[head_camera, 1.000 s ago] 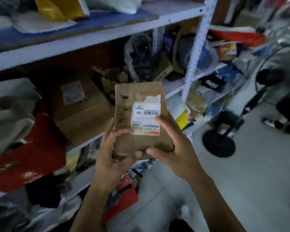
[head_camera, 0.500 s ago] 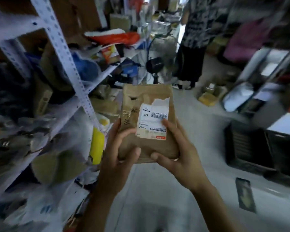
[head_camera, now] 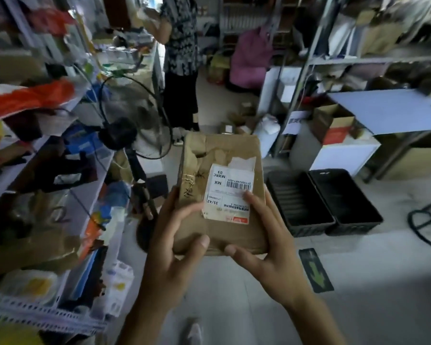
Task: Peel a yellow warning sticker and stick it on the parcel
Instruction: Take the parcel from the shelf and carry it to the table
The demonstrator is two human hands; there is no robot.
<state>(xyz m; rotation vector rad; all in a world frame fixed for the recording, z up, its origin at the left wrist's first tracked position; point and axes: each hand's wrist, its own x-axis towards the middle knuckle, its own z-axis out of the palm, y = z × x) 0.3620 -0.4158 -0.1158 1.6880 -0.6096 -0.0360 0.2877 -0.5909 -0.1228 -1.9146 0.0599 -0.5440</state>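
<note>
Hands, left (head_camera: 174,247) and right (head_camera: 266,250), grip the parcel (head_camera: 222,192) (both black bins (head_camera: 324,202) look empty).

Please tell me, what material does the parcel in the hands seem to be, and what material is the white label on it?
The parcel looks like brown kraft paper or thin cardboard with a matte finish: it is creased and its surface is torn near the top. The white label seems to be printed paper, slightly glossy perhaps; its top edge is ragged, as torn paper is. Both hands hold the parcel.
</note>
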